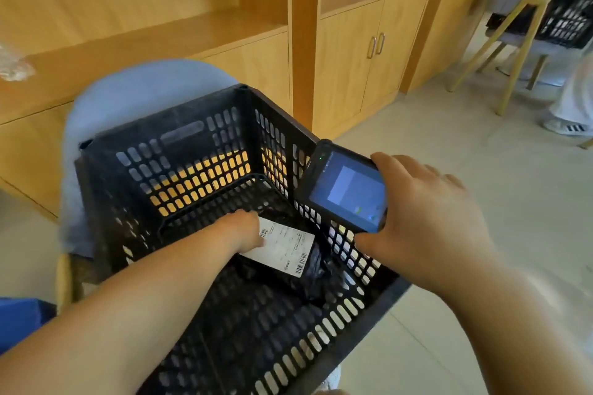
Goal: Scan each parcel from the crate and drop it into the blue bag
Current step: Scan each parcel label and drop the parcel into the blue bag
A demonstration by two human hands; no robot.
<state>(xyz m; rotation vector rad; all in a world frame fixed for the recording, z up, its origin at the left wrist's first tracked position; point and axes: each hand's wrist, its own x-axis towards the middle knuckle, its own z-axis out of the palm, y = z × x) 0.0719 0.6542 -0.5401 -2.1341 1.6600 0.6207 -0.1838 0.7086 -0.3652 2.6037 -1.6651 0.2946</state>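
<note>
1. Parcel [288,277]: black bag w/ white label [285,245], lies on crate [179,151] floor, near R wall.
2. L hand [245,228] reaches into crate and touches parcel's label end. Fingers bent over far edge, blurred, so can't tell if it's gripping.
3. R hand [426,221] holds scanner [349,192] over crate's R rim, fingers curled round its side, thumb at lower edge. Screen lit, faces up.
4. Crate sits on blue-grey chair [128,93].
5. Wood cabinets [369,51] behind; 2nd crate [571,9] on a chair far R.
</note>
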